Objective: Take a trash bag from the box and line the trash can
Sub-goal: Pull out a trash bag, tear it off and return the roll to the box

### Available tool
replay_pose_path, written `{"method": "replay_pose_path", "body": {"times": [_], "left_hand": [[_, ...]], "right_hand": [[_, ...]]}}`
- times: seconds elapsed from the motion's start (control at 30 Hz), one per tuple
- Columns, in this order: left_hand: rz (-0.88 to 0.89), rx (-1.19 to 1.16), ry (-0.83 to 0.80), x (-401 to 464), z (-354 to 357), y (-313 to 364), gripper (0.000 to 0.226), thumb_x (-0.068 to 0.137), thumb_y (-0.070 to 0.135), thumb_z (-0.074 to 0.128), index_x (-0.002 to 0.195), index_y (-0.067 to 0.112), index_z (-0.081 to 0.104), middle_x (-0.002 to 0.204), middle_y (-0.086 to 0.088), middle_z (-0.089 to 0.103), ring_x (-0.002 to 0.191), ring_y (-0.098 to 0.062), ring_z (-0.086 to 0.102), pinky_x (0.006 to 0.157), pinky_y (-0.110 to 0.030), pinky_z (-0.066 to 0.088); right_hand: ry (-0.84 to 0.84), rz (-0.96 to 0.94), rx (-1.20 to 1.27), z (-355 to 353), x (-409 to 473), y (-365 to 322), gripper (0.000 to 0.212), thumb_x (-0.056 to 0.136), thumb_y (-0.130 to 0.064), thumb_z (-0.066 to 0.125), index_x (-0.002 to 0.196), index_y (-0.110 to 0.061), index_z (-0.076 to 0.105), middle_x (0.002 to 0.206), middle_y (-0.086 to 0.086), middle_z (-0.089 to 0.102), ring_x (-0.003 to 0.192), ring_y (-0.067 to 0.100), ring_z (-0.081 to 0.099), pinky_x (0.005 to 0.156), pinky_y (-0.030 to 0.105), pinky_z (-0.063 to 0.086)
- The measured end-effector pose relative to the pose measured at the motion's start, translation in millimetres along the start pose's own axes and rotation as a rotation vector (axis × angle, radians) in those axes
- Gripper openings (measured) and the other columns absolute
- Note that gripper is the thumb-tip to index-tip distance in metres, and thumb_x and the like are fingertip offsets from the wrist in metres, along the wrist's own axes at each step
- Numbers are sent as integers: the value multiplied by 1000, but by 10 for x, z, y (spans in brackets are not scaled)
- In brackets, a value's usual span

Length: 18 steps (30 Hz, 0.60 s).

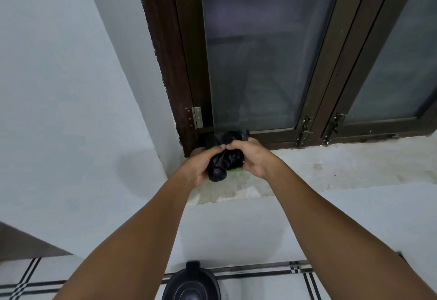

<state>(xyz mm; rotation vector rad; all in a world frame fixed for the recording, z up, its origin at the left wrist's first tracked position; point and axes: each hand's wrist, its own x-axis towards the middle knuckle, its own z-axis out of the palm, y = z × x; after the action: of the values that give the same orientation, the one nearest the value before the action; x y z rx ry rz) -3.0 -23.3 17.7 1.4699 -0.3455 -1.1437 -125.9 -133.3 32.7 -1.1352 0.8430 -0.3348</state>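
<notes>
Left hand point(201, 167), right hand point(250, 157) grip crumpled glossy black trash bag point(224, 160).

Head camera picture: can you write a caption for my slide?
Both hands grip a bunched black trash bag above the window sill.

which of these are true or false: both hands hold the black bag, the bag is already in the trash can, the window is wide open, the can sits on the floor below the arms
1. Both hands hold the black bag: true. The left hand and right hand grip the crumpled black trash bag.
2. The bag is already in the trash can: false. It is held up by the window sill.
3. The window is wide open: false. The window looks closed.
4. The can sits below the arms: true. The dark trash can is on the floor.
</notes>
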Motion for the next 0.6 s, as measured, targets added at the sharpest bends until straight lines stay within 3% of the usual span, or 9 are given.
{"method": "replay_pose_path", "body": {"times": [0.07, 0.13, 0.27, 0.4, 0.5, 0.6], "left_hand": [[43, 46, 132, 36, 38, 21, 57, 81, 47, 81, 126, 17, 64, 109, -9, 78, 94, -27, 76, 71, -35, 59], [22, 66, 120, 42, 66, 63, 57, 84, 57, 74, 126, 21, 64, 110, -8, 77, 95, -26, 75, 72, -34, 58], [-106, -95, -6, -13, 92, 129, 44, 93, 42, 56, 122, 11, 67, 111, -16, 75, 90, -30, 70, 75, -36, 56], [-73, -86, -45, -24, 60, 62, 45, 87, 30, 76, 127, 13, 67, 118, -13, 76, 108, -30, 71, 75, -38, 60], [-85, -97, -48, -45, 51, 20, 47, 81, 33, 83, 123, 15, 69, 112, -9, 78, 103, -26, 73, 70, -33, 57], [-86, -105, -75, -29, 42, -13, 45, 84, 34, 80, 125, 16, 69, 112, -6, 79, 100, -24, 74, 75, -32, 56]], "right_hand": [[-32, 41, -57, -17, -11, 10, 43, 86, -6, 68, 128, -8, 61, 123, 16, 71, 115, 30, 67, 90, 43, 61], [-5, 67, -30, -24, -9, 26, 41, 87, -4, 64, 128, -6, 61, 124, 17, 71, 114, 29, 67, 86, 40, 61], [91, 75, 179, -17, 0, 31, 42, 91, 3, 48, 133, -1, 55, 122, 21, 67, 105, 32, 65, 74, 40, 59], [209, 59, 248, -23, -5, -9, 42, 92, 3, 39, 130, 1, 58, 115, 21, 70, 98, 35, 68, 89, 50, 59], [149, 101, 300, -60, -19, -39, 36, 99, -17, 45, 128, -4, 61, 117, 20, 72, 103, 37, 69, 99, 54, 55], [-73, 114, 138, -80, -40, -42, 55, 91, -53, 70, 127, -12, 69, 122, 14, 75, 111, 30, 73, 101, 49, 56]]}}
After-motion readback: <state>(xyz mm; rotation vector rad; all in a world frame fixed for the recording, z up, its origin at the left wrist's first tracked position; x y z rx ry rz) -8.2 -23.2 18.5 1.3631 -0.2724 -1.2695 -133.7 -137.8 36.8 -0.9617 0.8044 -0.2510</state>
